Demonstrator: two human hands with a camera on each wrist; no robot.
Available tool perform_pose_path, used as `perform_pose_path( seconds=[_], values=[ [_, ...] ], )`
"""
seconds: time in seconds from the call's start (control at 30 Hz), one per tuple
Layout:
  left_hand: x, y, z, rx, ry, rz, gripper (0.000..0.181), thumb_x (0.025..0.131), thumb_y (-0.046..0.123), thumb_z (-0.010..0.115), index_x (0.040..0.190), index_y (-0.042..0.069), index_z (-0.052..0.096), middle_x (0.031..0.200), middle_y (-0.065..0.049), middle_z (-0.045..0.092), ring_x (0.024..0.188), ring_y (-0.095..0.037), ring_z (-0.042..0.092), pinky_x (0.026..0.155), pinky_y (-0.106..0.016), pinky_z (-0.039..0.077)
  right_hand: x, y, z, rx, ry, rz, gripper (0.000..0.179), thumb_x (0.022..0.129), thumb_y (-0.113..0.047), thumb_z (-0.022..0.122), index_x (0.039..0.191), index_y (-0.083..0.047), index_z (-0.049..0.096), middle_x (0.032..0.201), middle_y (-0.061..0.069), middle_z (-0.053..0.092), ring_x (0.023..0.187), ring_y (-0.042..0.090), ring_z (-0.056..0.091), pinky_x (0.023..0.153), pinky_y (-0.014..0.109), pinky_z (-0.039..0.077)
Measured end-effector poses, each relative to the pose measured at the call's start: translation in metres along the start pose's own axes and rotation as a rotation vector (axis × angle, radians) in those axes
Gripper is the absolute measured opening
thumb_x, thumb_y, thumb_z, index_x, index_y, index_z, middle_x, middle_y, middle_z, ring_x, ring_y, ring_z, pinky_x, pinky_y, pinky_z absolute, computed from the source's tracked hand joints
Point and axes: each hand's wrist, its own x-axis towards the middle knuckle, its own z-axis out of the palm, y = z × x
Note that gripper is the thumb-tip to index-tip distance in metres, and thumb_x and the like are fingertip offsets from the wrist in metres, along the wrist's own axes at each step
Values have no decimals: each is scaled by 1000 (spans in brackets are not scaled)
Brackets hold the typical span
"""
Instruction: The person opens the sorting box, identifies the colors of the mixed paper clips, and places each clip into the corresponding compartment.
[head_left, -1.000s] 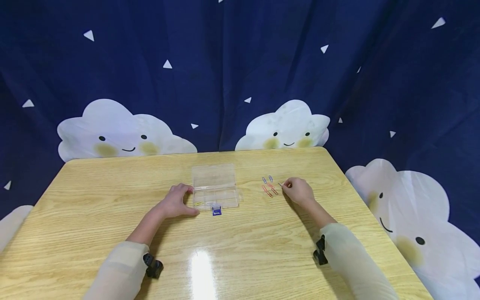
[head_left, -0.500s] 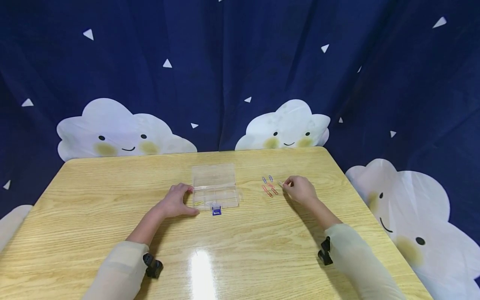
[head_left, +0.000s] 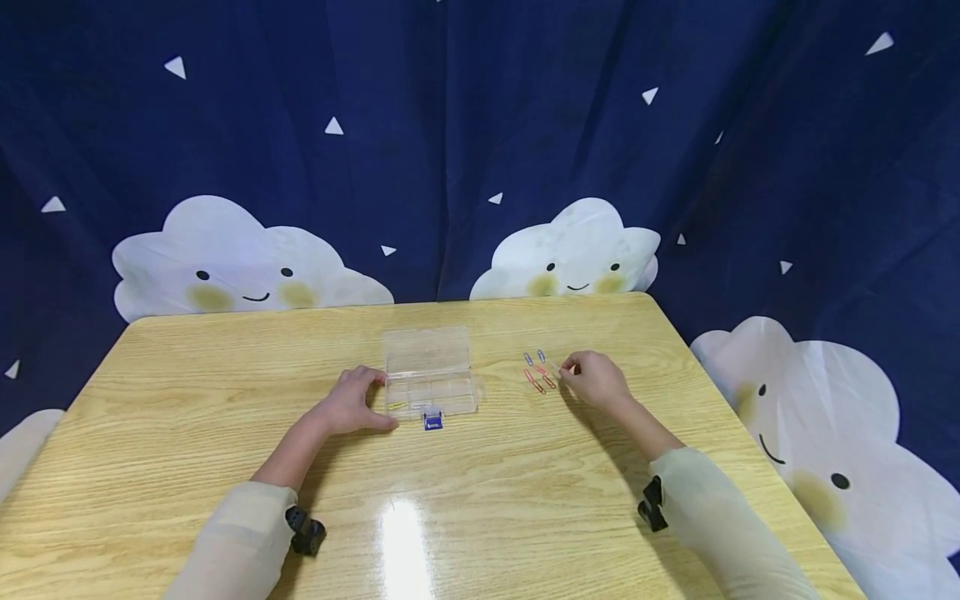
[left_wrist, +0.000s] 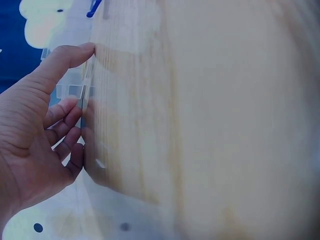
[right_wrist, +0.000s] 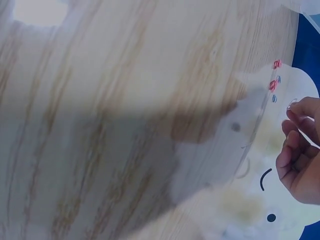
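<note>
A clear plastic compartment box (head_left: 452, 392) lies on the table with its lid (head_left: 426, 350) folded back. Its blue latch (head_left: 432, 421) hangs at the front. Inside, yellow paper clips (head_left: 396, 406) sit in the front left compartment, and whitish ones lie beside them. My left hand (head_left: 347, 406) holds the box's left end between thumb and fingers. To the right, my right hand (head_left: 597, 381) pinches a whitish paper clip (right_wrist: 292, 104) between thumb and forefinger. Near its fingertips lie blue paper clips (head_left: 528, 360) and several red and pink paper clips (head_left: 549, 382).
The wooden table (head_left: 510, 500) carries a bright light reflection near its front. Behind it hangs a dark blue curtain (head_left: 420, 150) with smiling white clouds (head_left: 570, 242). A black camera (head_left: 306, 533) is worn on the left wrist, another (head_left: 652, 505) on the right.
My right hand shifted slightly right, then back left toward the loose clips, with the whitish paper clip at its fingertips. The left hand and the box have stayed in place.
</note>
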Motion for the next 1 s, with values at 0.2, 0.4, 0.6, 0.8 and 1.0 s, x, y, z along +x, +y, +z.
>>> perform_pose_path(
  seconds=[0.2,0.4,0.6,0.8,1.0],
  values=[
    [-3,2,-1,10,26,48,71,65,42,81,114,0,52,117,-19,50,107,-35,40,91,-47,40,-1,-6,0,-1,3,-32,19,89,-24,59,93,-9,70,71,2,57,58,13,46,50,26,34],
    [0,0,1,2,10,11,70,65,37,82,117,2,52,121,-18,50,111,-35,40,95,-48,38,-2,-9,1,-3,4,-60,19,88,-24,59,92,-10,70,71,0,58,58,12,46,51,26,34],
    [2,0,1,17,0,2,72,65,36,82,120,1,52,122,-18,50,112,-34,40,96,-49,38,-3,-16,2,1,-3,-68,18,88,-25,60,91,-11,71,69,0,56,57,12,44,51,26,34],
    [2,-1,1,12,0,-2,72,64,35,82,119,1,52,123,-18,50,113,-34,40,97,-48,38,-6,-23,2,11,-19,-101,17,89,-23,60,92,-10,71,68,0,55,54,12,42,49,26,32],
    [2,0,1,15,-1,4,72,65,36,82,120,1,51,123,-18,49,112,-35,40,96,-48,38,-7,-29,2,-3,-15,-134,18,89,-23,59,95,-11,71,65,-2,55,53,11,41,48,25,30]
  ],
)
